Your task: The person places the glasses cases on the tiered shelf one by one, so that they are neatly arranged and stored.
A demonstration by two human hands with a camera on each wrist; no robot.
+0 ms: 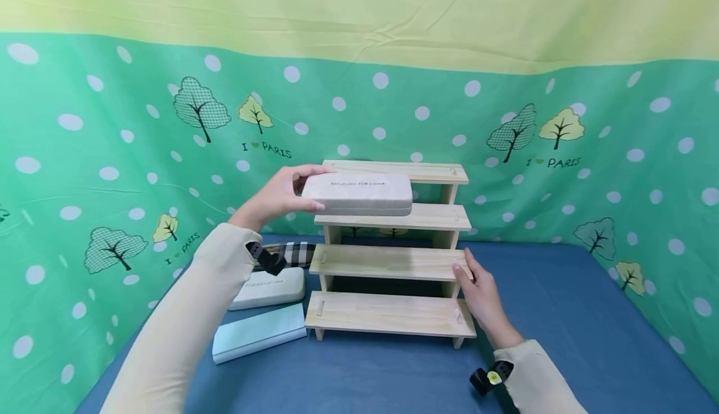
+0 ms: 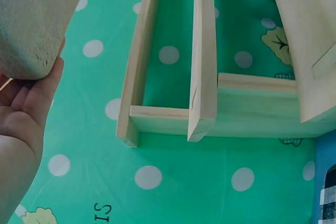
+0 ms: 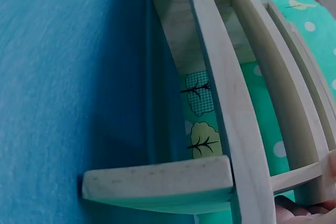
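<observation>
My left hand (image 1: 275,198) grips a light grey glasses case (image 1: 359,195) by its left end, thumb below and fingers on top. The case is in front of the upper tiers of a stepped wooden display rack (image 1: 387,261); whether it touches them cannot be told. In the left wrist view, the held case (image 2: 37,19) is at the upper left, beside the rack's end. My right hand (image 1: 485,295) holds the right end of the rack's second tier from the bottom. At the lower right of the right wrist view, its fingers (image 3: 299,213) are partly hidden.
Left of the rack, a second pale glasses case (image 1: 275,289) lies on the blue table (image 1: 562,314). A light blue case (image 1: 258,333) lies in front of it. A black-and-white checked item (image 1: 298,255) sits behind, partly covered by my arm. A green dotted curtain (image 1: 359,102) hangs behind.
</observation>
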